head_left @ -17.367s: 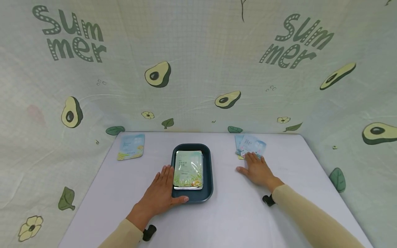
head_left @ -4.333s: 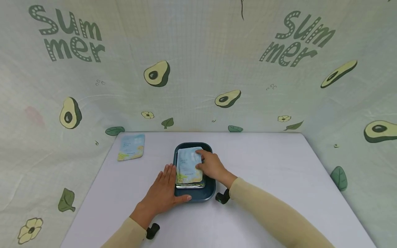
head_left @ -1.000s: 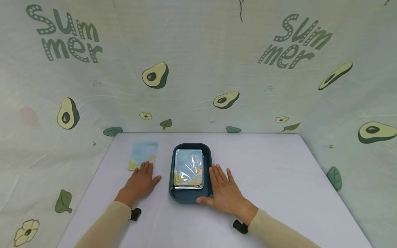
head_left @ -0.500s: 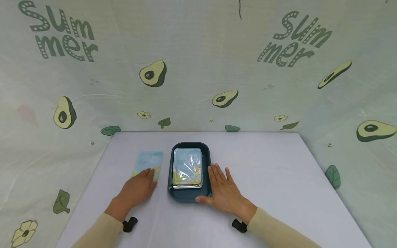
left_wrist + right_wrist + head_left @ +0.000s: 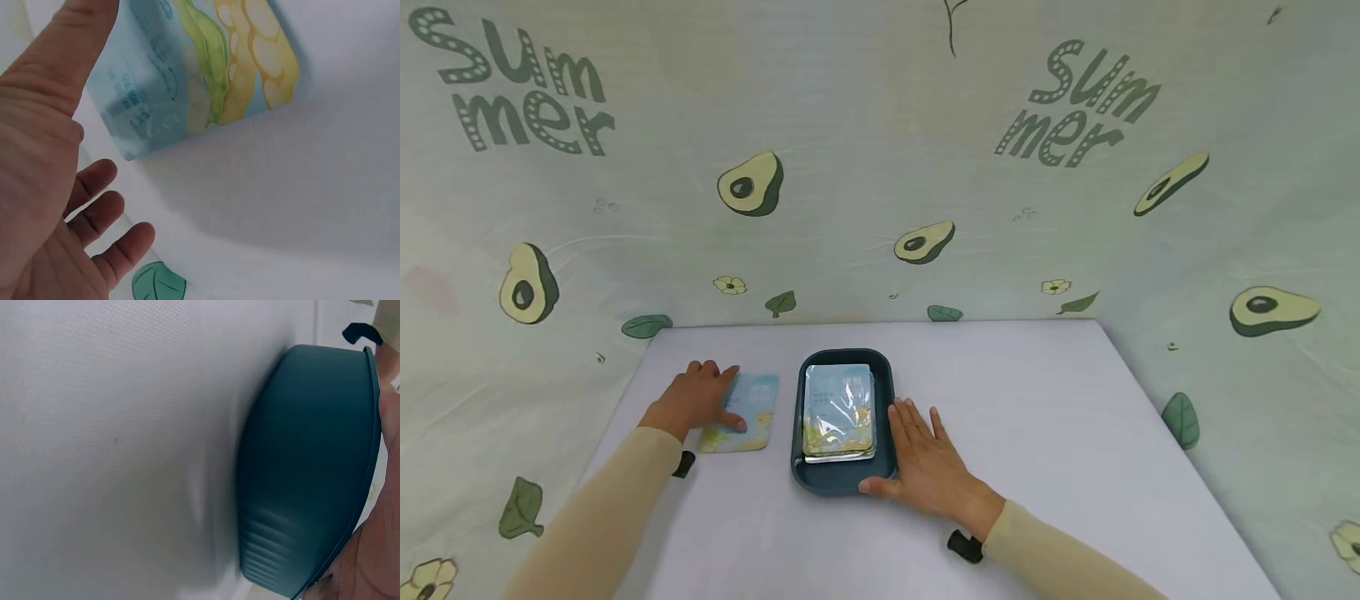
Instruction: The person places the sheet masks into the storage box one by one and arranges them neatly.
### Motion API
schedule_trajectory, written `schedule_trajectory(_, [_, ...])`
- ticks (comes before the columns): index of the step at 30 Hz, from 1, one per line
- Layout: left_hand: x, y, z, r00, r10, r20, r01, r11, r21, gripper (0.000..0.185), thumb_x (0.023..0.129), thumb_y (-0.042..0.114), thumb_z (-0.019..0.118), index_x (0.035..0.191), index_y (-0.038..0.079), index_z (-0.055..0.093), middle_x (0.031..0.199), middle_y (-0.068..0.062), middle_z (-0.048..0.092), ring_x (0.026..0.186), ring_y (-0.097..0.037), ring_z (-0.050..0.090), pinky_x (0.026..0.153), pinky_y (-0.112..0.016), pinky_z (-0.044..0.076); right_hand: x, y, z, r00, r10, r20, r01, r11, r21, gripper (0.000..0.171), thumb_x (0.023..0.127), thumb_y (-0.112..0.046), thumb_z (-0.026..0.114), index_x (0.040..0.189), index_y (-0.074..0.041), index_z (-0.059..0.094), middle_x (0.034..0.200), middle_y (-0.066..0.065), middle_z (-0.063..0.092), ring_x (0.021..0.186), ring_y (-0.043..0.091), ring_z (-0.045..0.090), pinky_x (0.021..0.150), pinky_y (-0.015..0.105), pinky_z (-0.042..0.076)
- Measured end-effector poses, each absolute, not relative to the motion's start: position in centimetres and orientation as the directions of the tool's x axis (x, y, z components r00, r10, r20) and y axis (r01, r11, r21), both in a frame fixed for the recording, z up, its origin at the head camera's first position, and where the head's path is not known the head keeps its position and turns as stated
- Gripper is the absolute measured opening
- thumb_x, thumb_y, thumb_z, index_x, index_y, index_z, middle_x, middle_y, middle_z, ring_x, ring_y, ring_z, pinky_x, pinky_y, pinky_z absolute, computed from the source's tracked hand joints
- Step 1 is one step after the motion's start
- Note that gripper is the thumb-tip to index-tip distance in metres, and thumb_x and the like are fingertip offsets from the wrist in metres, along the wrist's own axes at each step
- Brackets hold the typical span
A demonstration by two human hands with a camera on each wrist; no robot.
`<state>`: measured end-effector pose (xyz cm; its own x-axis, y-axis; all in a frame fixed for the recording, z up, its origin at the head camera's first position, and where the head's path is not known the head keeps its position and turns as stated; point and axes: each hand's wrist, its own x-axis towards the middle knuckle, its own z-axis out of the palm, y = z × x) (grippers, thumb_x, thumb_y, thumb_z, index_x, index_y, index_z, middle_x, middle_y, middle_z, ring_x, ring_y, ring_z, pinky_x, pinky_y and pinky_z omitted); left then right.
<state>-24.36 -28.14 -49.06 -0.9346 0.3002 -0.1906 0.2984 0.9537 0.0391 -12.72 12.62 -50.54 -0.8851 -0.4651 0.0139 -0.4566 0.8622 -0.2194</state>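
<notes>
A flat blue-and-yellow printed sachet (image 5: 758, 412) lies left of the tray. My left hand (image 5: 688, 400) is at its left side, thumb reaching over it and index fingertip near its far left corner. In the left wrist view the other fingers (image 5: 103, 215) hang loosely curled off the sachet (image 5: 150, 94), and the thumb tip is out of frame. The dark teal tray (image 5: 850, 481) holds a stack of similar sachets (image 5: 838, 408). My right hand (image 5: 934, 471) rests against its right side, fingers straight, thumb at the near rim. The right wrist view shows the tray's outer wall (image 5: 306, 456).
The white table (image 5: 1037, 417) reaches back to a hanging cloth (image 5: 850, 108) printed with avocados, leaves and "summer". Black wrist cameras (image 5: 964, 546) sit at both beige sleeves.
Two sachets formerly at the right have left that spot; the tray's stack now has a blue one on top. The left sachet has slid nearer the tray, and my left hand shifted to its left side.
</notes>
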Motion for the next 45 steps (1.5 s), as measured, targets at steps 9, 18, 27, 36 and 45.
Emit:
schedule_trajectory(9, [-24.4, -28.0, -49.5, -0.934, 0.274, -0.228, 0.280, 0.960, 0.008, 0.116, 0.068, 0.070, 0.090, 0.152, -0.001, 0.052, 0.117, -0.027, 0.053, 0.106, -0.042, 0.047, 0.094, -0.065, 0.045, -12.7, 12.4, -50.7, -0.881, -0.473, 0.013, -0.466, 0.862, -0.199, 0.122, 0.090, -0.090, 0.044, 0.165, 0.004, 0.025, 0.172, 0.024, 0.023, 0.162, 0.039, 0.020, 0.128, 0.068, 0.015])
schedule_trajectory(18, [-24.4, -27.6, -49.5, -0.965, 0.224, -0.136, 0.229, 0.973, -0.024, 0.119, 0.061, 0.074, 0.092, 0.133, -0.012, 0.053, 0.117, -0.031, 0.049, 0.108, -0.049, 0.044, 0.096, -0.068, 0.042, -12.7, 12.5, -50.8, -0.887, -0.462, 0.008, -0.453, 0.868, -0.205, 0.123, 0.089, -0.090, 0.044, 0.166, 0.003, 0.022, 0.173, 0.023, 0.021, 0.163, 0.038, 0.017, 0.128, 0.067, 0.014])
schedule_trajectory(27, [-23.7, -27.9, -50.0, -0.976, 0.213, 0.050, 0.211, 0.976, -0.049, 0.116, 0.064, 0.068, 0.094, 0.133, -0.008, 0.041, 0.133, -0.035, 0.043, 0.125, -0.056, 0.036, 0.102, -0.072, 0.037, -12.7, 12.5, -50.9, -0.890, -0.456, 0.013, -0.447, 0.867, -0.220, 0.123, 0.089, -0.090, 0.044, 0.166, 0.003, 0.024, 0.173, 0.023, 0.022, 0.163, 0.038, 0.019, 0.128, 0.067, 0.016])
schedule_trajectory(36, [-22.2, -27.2, -50.8, -0.916, 0.209, 0.343, 0.210, 0.977, -0.036, 0.100, 0.063, 0.049, 0.102, 0.124, -0.006, 0.044, 0.126, -0.030, 0.045, 0.122, -0.052, 0.039, 0.102, -0.068, 0.039, -12.7, 12.6, -51.0, -0.888, -0.460, 0.017, -0.452, 0.863, -0.224, 0.123, 0.089, -0.091, 0.043, 0.166, 0.003, 0.023, 0.173, 0.023, 0.021, 0.163, 0.038, 0.019, 0.128, 0.068, 0.016])
schedule_trajectory(45, [-21.1, -27.1, -52.1, -0.872, 0.178, 0.457, 0.212, 0.977, 0.023, 0.083, 0.073, 0.029, 0.099, 0.128, -0.002, 0.045, 0.131, -0.033, 0.043, 0.119, -0.054, 0.044, 0.095, -0.065, 0.045, -12.7, 12.6, -51.1, -0.888, -0.460, 0.001, -0.448, 0.865, -0.225, 0.124, 0.089, -0.091, 0.043, 0.166, 0.003, 0.020, 0.174, 0.022, 0.018, 0.163, 0.037, 0.016, 0.129, 0.067, 0.013])
